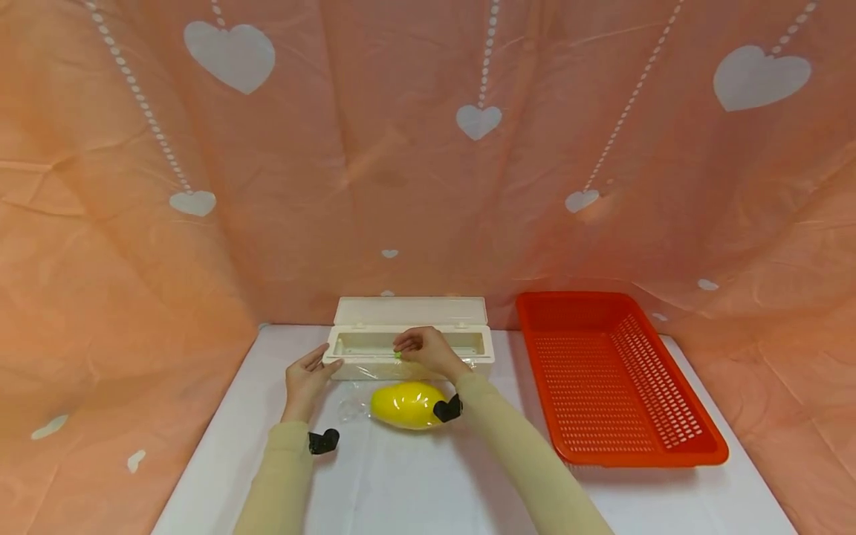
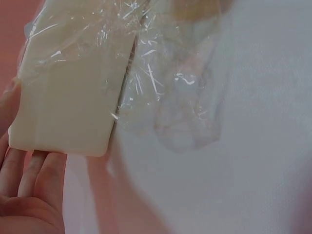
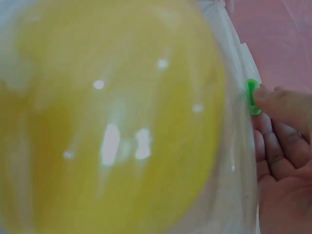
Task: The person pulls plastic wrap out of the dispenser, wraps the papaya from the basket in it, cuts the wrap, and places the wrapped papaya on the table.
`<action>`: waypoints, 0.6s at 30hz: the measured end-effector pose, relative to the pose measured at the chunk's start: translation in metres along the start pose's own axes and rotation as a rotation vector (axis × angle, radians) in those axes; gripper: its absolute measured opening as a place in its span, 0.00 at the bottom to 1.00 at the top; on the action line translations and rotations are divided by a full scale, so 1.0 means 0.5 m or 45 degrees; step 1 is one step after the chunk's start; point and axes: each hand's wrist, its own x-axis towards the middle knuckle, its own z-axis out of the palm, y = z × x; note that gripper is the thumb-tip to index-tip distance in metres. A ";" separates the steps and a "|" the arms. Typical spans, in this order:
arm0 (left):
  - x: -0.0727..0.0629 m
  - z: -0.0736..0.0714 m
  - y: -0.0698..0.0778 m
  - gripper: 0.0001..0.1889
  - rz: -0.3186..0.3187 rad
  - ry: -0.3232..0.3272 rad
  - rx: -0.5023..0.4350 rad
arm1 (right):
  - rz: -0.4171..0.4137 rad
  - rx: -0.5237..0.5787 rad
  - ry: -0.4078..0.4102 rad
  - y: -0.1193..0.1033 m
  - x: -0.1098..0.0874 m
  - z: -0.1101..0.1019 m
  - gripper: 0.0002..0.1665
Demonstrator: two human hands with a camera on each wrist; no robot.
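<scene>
A long cream cling film dispenser box stands at the far side of the table with its lid tipped back. My left hand grips the box's left end, thumb at the front edge and fingers round the end. At the front rim, my right hand pinches a small green slider with thumb and fingers. Clear film hangs from the box front onto the table. In front of the box lies a yellow oblong fruit-like thing, with shiny clear film over it.
An orange-red perforated plastic basket sits to the right of the box. Behind the white table hangs a peach cloth with white hearts. Both wrists carry small black camera mounts.
</scene>
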 end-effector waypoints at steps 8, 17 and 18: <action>0.011 0.008 0.004 0.29 0.028 -0.026 -0.024 | -0.023 -0.113 0.047 -0.008 -0.010 -0.015 0.11; 0.004 0.002 0.000 0.29 0.005 0.004 -0.022 | -0.064 -0.177 0.085 0.001 -0.021 -0.011 0.10; 0.003 0.002 0.000 0.29 -0.001 0.009 -0.021 | -0.068 -0.174 0.089 0.000 -0.024 -0.011 0.10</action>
